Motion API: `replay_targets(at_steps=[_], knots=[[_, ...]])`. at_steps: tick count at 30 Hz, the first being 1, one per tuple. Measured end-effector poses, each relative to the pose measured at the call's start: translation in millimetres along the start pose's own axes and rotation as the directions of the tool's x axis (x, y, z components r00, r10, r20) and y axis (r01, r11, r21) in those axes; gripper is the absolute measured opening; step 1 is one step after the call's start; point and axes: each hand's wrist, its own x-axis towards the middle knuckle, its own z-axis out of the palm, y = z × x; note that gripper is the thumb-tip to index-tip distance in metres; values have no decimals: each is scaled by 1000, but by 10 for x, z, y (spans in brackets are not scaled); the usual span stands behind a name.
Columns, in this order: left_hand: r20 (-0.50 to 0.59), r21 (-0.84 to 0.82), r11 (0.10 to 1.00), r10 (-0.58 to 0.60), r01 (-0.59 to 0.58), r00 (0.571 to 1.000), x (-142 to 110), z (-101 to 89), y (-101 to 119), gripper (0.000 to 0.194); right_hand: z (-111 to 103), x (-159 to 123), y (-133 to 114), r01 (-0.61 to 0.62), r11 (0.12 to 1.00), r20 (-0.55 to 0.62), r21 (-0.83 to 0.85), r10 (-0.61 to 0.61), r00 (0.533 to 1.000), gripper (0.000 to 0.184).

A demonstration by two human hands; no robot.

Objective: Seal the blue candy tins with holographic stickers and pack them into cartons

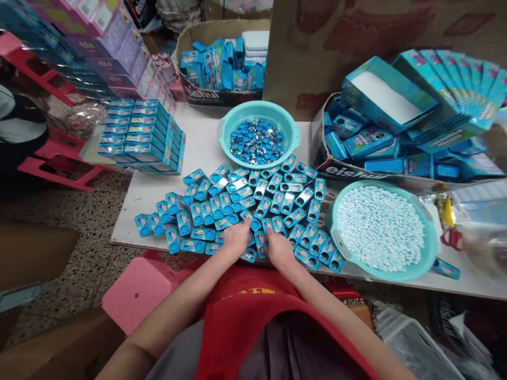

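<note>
Pink stool [137, 293], 8 o'clock | left hand [236, 238] and right hand [280, 249] curled at tins, grip unclear | blue mint tins [262, 207] around both, spreading 9 to 3 | turquoise tablet basin [431, 240], 3, blocking rightward | cap basin [259, 111], 12 | stacked blue boxes [138, 134], 10 | open carton [344, 170], 2

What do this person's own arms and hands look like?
The left hand and right hand are ungloved, with no watch visible. The forearms show no sleeves. Between them is a red apron with yellow lettering, over grey clothing.
</note>
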Motion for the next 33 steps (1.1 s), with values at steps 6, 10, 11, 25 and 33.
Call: replay_targets(at_steps=[6, 10, 11, 25, 33], knots=[[-215, -295, 925, 182, -241, 960, -212, -27, 14, 24, -88, -115, 273, -38, 360, 61, 932, -52, 997, 39], [-219, -340, 880, 270, -332, 938, -304, 22, 244, 27, -40, -173, 246, -123, 38, 125, 992, -84, 989, 45], [-194, -305, 896, 273, -323, 942, -310, 34, 295, 28, -12, -180, 223, -127, 29, 129, 991, -74, 989, 44], [-279, 115, 658, 741, -745, 611, -276, 95, 268, 29, -287, -222, 236, -393, -272, 380, 878, -102, 919, 28], [-421, -27, 840, 482, -541, 769, -142, 13, 356, 29, -341, -156, 279, -370, -376, 349, 849, -127, 929, 26]])
